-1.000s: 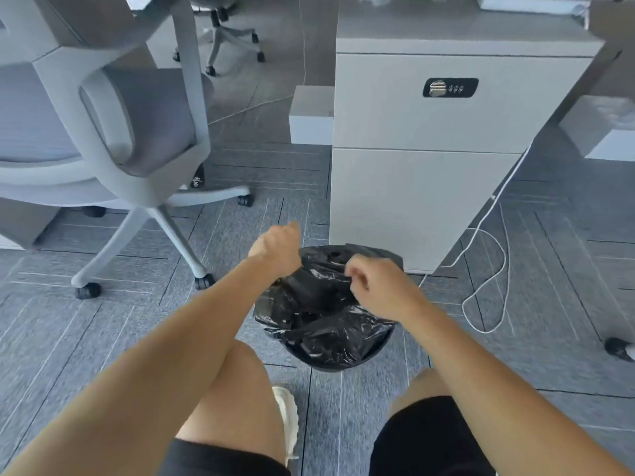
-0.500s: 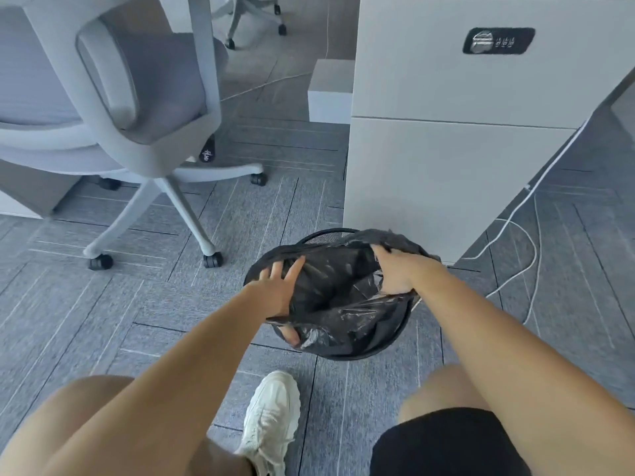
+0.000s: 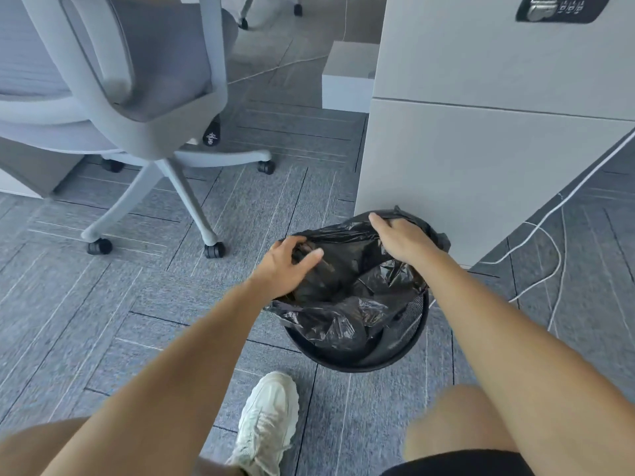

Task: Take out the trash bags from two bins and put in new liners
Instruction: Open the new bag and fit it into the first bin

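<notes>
Black bag [image 3: 347,304]: left hand [image 3: 287,267] pinches its edge, right hand [image 3: 402,237] curls over the far side; I'd stretch it evenly round the bin [image 3: 410,334].

One view only: head-worn wide-angle camera, above scene, facing forward and steeply down at floor [image 3: 103,304]. Close range: both forearms run from bottom edge up to mid-frame. Left hand [image 3: 285,269] and right hand [image 3: 403,240], each gripping trash bag [image 3: 343,321], sit just right of frame centre over bin [image 3: 388,359]. Shoe [image 3: 266,424] and knees at bottom edge, almost under lens. Chair [image 3: 137,80] upper left and cabinet [image 3: 481,149] upper right, both cropped by top edge. Floor lines splay toward corners.
</notes>
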{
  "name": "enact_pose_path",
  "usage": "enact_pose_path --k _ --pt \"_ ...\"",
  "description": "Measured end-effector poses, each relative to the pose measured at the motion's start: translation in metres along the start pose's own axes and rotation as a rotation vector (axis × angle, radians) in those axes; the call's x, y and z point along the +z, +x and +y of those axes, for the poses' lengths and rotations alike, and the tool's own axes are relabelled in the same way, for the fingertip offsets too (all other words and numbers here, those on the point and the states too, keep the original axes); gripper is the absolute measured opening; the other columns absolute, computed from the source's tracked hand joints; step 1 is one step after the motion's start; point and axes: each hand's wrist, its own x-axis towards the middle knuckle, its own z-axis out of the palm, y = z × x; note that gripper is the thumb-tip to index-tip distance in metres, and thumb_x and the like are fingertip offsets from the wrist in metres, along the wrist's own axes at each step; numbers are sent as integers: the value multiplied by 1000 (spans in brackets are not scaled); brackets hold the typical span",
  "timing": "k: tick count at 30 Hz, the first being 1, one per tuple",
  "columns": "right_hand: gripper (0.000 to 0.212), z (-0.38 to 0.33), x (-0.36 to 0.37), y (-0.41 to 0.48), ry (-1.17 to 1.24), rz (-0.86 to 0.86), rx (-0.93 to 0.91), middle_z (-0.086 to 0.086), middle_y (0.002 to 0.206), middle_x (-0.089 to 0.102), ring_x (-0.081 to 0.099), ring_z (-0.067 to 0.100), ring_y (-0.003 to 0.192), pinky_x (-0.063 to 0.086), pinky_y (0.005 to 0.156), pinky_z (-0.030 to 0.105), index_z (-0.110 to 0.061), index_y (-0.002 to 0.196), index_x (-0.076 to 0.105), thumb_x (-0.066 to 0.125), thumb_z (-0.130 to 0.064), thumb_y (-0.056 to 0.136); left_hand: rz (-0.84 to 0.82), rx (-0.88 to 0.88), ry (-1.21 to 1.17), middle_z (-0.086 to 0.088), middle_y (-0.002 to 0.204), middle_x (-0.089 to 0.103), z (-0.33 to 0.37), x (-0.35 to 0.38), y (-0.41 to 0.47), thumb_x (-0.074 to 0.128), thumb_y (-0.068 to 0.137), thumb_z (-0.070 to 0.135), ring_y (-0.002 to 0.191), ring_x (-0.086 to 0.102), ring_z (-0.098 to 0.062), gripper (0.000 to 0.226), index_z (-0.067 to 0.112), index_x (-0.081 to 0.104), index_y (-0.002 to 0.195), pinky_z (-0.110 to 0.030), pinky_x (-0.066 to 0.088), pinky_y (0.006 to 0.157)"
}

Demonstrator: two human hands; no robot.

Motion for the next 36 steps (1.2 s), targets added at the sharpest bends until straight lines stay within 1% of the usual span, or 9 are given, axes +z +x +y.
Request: enact_pose_path --k 4,10,16,20,24,28,30,32,36 --pt "83 -1 0 21 -61 36 74 9 95 68 65 30 92 50 90 41 -11 71 65 23 -81 86 18 -25 -31 -2 146 47 1 4 17 47 85 72 133 46 -23 79 25 35 147 -44 40 109" --pt "62 15 2 42 117 -76 209 14 141 54 54 33 124 41 103 39 -11 115 68 49 -65 90 -117 -27 -113 6 123 60 -4 -10 17 66 63 80 110 59 -15 95 30 43 140 -41 49 99" --pt "44 49 4 44 510 -243 317 9 87 77 72 28 78 58 77 41 -11 88 79 51 -44 96 -289 174 306 5 150 32 6 -33 -11 91 51 45 132 38 -20 135 40 0 152 -50 38 107" --pt "33 65 2 34 760 -229 292 0 59 69 63 17 47 52 51 23 -12 84 67 52 -37 99 -274 315 486 9 151 6 -1 -40 -27 73 64 69 137 21 -24 94 50 28 144 -56 34 108" --pt "26 66 6 12 948 -146 252 5 70 71 67 19 52 50 62 29 -14 87 67 58 -38 94 -148 470 618 6 129 35 -3 -31 -37 43 72 82 124 26 -18 58 44 66 110 -52 29 109" --pt "59 70 13 10 935 -2 237 12 107 74 73 30 90 55 92 48 -11 113 70 74 -52 70 -88 802 786 7 112 57 -1 -18 -42 47 82 69 116 45 -14 50 27 72 90 -37 29 107" --pt "80 76 17 11 883 -15 249 7 124 68 66 29 110 47 103 51 -13 123 65 74 -63 62 -144 791 837 5 109 59 3 -13 -47 44 87 64 109 49 -14 51 21 70 96 -34 41 101" --pt "71 72 13 -7 768 12 216 1 125 61 58 24 114 42 107 46 -9 124 61 66 -61 76 -132 742 849 4 101 58 4 -10 -52 30 91 66 97 51 -13 62 18 67 99 -32 46 91" --pt "40 66 10 -36 201 149 -81 12 103 64 60 29 96 44 83 36 -10 119 63 42 -40 102 -74 467 583 2 72 54 7 -8 -56 23 101 54 59 52 -11 61 12 60 77 -20 44 56"
